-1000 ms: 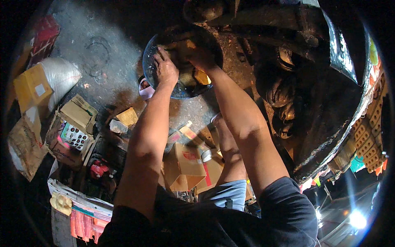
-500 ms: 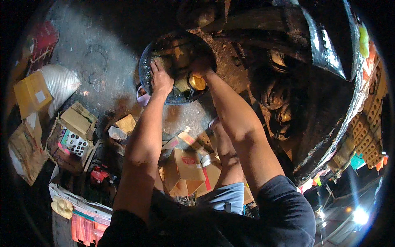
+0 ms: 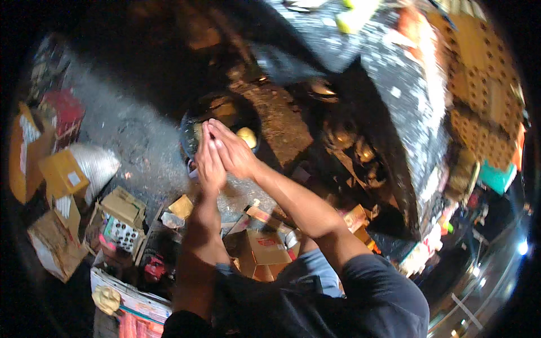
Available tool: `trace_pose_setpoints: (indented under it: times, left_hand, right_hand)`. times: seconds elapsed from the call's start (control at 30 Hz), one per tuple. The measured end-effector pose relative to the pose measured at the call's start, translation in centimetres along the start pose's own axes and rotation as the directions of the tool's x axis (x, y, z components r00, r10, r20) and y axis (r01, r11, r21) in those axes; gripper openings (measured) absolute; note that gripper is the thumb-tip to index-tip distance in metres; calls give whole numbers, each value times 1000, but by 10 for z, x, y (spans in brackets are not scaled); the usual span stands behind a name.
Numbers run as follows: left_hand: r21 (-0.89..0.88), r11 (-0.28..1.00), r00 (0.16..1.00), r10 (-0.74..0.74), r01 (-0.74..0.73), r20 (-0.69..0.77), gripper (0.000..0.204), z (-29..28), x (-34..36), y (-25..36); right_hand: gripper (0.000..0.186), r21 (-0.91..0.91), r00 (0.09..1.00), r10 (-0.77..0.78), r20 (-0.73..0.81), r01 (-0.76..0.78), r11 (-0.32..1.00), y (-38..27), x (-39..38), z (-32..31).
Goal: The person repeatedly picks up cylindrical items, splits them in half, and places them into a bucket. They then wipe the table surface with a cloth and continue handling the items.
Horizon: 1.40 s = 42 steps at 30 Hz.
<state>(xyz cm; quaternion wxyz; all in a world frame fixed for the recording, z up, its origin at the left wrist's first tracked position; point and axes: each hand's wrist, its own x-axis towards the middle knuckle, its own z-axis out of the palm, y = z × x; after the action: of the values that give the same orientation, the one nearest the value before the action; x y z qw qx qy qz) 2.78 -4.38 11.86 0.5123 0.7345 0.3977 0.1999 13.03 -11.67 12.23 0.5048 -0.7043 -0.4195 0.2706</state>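
My left hand [image 3: 211, 163] and my right hand [image 3: 234, 152] are pressed together over the dark round basin [image 3: 255, 112], fingers straight and closed. Their palms face each other, so anything between them is hidden. A pale yellow lump [image 3: 246, 137] sits in the basin to the right of my fingers, among dark, unclear contents. Part of a small pale container [image 3: 193, 172] shows below the basin's left edge.
Cardboard boxes [image 3: 265, 253], a white sack [image 3: 98, 169] and an open box with a dotted white item [image 3: 121, 236] lie low and left. A large dark, speckled sheet-like structure [image 3: 394, 112] rises on the right beside stacked perforated brown pieces [image 3: 482, 84]. A red crate [image 3: 62, 115] stands upper left.
The view has turned, shifting the basin lower and the structure on the right upward. My hands, formerly apart inside the basin, have come together above it.
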Motion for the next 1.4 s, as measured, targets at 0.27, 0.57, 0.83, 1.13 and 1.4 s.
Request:
trace_pose_setpoints:
  times: [0.27, 0.57, 0.83, 1.13, 1.4]
  left_hand:
    - [676, 733, 981, -67, -77, 185, 17, -63, 61, -102]
    - [913, 148, 666, -640, -381, 382, 61, -216, 45, -70]
    - [926, 298, 768, -529, -231, 362, 33, -227, 39, -11]
    - [685, 723, 664, -471, -86, 580, 31, -145, 22, 139]
    - [836, 521, 852, -504, 172, 139, 65, -99, -72, 223]
  right_hand:
    - [23, -621, 861, 506, -59, -428, 656, 36, -71, -86]
    - [90, -139, 392, 910, 135, -902, 409, -22, -327, -247]
    - [79, -45, 225, 938, -262, -974, 221, -130, -533, -275]
    - [61, 164, 444, 622, -645, -714, 681, -127, -479, -384]
    - [53, -271, 617, 425, -662, -726, 631, -183, -407, -578]
